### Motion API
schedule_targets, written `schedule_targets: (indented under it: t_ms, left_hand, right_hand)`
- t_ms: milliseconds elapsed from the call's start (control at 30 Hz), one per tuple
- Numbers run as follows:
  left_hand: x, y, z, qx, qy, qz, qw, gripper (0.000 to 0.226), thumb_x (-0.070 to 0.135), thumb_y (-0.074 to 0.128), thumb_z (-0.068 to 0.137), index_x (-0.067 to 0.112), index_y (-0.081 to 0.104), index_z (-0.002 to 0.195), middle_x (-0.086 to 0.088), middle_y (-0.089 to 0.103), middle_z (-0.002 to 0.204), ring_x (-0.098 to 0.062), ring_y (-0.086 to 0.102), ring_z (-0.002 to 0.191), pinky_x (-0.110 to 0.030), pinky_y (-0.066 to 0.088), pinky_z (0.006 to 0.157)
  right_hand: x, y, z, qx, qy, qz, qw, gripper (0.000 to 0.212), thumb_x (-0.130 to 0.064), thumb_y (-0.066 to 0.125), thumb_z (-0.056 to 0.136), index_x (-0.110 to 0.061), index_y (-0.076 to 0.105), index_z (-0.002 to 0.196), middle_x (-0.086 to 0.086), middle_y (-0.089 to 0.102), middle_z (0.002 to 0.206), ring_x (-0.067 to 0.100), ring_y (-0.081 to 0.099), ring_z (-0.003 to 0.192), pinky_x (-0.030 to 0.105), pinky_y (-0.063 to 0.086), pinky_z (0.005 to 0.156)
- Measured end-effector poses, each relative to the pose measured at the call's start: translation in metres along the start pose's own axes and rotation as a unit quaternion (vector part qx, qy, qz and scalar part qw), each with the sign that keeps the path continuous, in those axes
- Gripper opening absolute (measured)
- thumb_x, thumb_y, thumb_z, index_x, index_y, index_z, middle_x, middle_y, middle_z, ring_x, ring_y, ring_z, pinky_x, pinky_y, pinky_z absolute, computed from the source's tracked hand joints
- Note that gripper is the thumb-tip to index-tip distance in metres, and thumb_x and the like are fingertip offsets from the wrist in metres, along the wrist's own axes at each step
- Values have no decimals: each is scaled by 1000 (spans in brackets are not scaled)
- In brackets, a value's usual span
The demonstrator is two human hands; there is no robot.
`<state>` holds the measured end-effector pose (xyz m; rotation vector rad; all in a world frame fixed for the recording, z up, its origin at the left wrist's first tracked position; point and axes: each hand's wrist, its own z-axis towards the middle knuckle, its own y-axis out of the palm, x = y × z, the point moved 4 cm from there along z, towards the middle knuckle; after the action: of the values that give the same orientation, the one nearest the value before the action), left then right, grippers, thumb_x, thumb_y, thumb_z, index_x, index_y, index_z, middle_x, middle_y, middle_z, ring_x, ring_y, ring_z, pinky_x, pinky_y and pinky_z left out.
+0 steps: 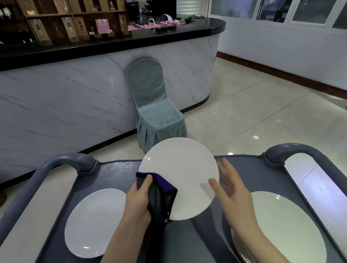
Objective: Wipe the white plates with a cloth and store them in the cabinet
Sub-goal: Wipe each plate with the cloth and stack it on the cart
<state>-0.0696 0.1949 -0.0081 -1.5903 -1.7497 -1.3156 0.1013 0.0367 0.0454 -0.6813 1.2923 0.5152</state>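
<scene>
A white plate (179,171) is held tilted above the grey cart top (114,173). My left hand (139,202) grips a dark cloth with a purple edge (161,195) and clamps it over the plate's lower left rim. My right hand (232,190) is at the plate's right rim with fingers straight and spread, thumb in front of the plate face. A second white plate (92,221) lies flat on the cart at the left. At the right sits a stack of white plates (284,228), partly hidden by my right forearm.
The cart has raised grey handles at the left (68,161) and right (287,150). A chair in a grey-blue cover (157,110) stands beyond it against a marble-fronted bar counter (65,101). Tiled floor (269,115) stretches to the right.
</scene>
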Motion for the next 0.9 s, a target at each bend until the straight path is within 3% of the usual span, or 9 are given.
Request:
schedule_targets:
  t_ms: [67,133,200,333,467,600,667,767,900]
  left_hand:
    - [11,-4,5,-12,6,27,1000,13,21,62,95,11,68,101,-4,77,87,-18,74,77,-28,57,58]
    - [17,-4,8,-32,-10,53,998,15,21,60,96,8,67,102,-7,77,89,-20,74,79,-31,56,64]
    - [19,-1,9,-64,-38,67,995,16,20,59,96,7,66,104,-10,77,91,-21,74,79,-31,56,65]
    - [19,5,5,-100,-79,74,989,16,16,57,97,5,66,103,-12,76,89,-22,75,74,-29,57,57]
    - [20,3,6,-76,-106,59,990,17,13,53,97,2,65,102,-14,75,83,-26,71,75,-36,53,70]
    - [20,1,8,-27,-98,-16,995,16,14,49,100,7,62,105,-16,69,88,-28,64,79,-40,52,72]
    - [22,0,8,2,-49,-57,997,16,15,47,101,15,63,100,-10,69,84,-22,64,74,-34,52,66]
    - [20,9,1,-7,49,-23,999,22,15,45,102,23,66,102,0,75,80,-21,67,81,-33,55,72]
    - [8,48,-26,-122,198,138,963,46,4,41,100,32,56,134,10,59,137,-12,49,132,-43,33,116]
  right_hand:
    - [-13,-5,-3,-82,-177,-193,962,69,-48,73,84,-33,45,145,-17,40,153,-3,34,141,13,27,113]
    - [-15,0,-8,-175,-360,-380,833,73,-55,73,81,-23,52,143,-1,38,157,16,32,147,37,24,121]
    - [-9,6,-8,-237,-426,-474,733,68,-46,80,78,-19,59,137,5,45,152,25,42,141,47,36,114]
    - [-10,10,-9,-215,-491,-454,712,51,5,56,83,-16,67,128,3,61,137,23,60,125,39,54,97]
    - [-9,12,-14,-215,-455,-431,750,64,9,74,71,-22,68,127,-5,65,133,15,65,118,30,60,82]
    - [-13,13,-15,-230,-286,-372,853,35,-40,52,95,-49,59,128,-27,64,126,-5,63,111,18,55,78]
    - [-9,12,-14,-228,-179,-319,902,25,-49,50,96,-63,54,117,-30,68,96,-5,61,82,18,46,71]
    - [-1,11,-12,-187,-24,-126,974,17,-31,62,97,-39,65,83,-18,54,67,0,43,65,21,37,64]
    - [-1,25,-18,-138,67,10,988,17,-26,63,96,-15,72,86,-1,71,81,8,60,75,27,46,71]
